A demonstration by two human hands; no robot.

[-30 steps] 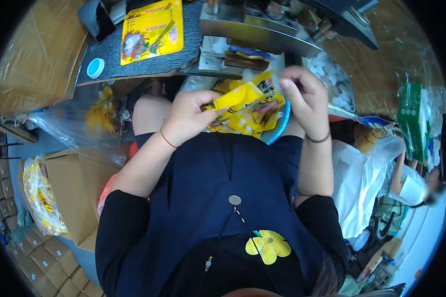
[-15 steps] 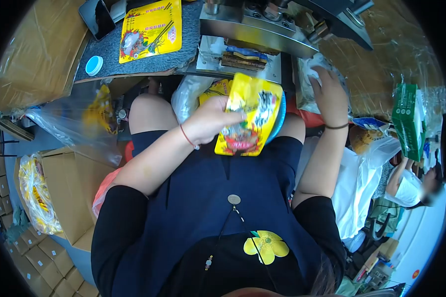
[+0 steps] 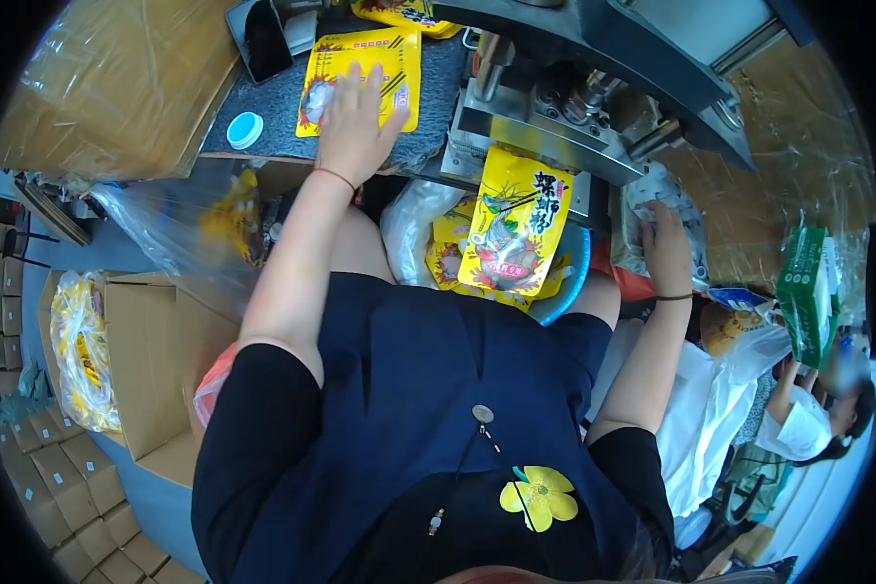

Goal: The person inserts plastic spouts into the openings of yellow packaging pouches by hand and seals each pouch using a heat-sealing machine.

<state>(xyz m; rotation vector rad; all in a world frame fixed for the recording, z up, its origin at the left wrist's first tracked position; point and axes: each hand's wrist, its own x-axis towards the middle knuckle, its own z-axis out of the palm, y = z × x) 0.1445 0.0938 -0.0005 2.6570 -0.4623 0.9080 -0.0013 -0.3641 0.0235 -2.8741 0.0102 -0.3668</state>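
My left hand (image 3: pixel 355 127) is spread over a yellow printed pouch (image 3: pixel 399 63) lying on the grey-blue covered bench; its fingers are apart and grip nothing. Another yellow pouch (image 3: pixel 516 229) rests free of both hands over a blue basin (image 3: pixel 576 277) at my lap, its upper edge close to the metal press (image 3: pixel 555 127). More yellow pouches (image 3: pixel 448 258) lie under it. On the right, my right hand (image 3: pixel 668 248) is at a container lined with clear plastic (image 3: pixel 686 200). Its fingers are bent and look apart, but the tips are partly hidden.
A blue-white round lid (image 3: pixel 244 129) and a phone (image 3: pixel 263 39) lie on the bench. Cardboard boxes (image 3: pixel 117 88) flank it. An open carton (image 3: pixel 156 360) stands at left, near bagged yellow pouches (image 3: pixel 83 350). A green packet (image 3: pixel 806 297) and another person (image 3: pixel 798 419) are at right.
My left hand has let go of the pouch over the basin and moved up-left to the pouch on the bench. My right hand stays at the plastic-lined container. The view has shifted.
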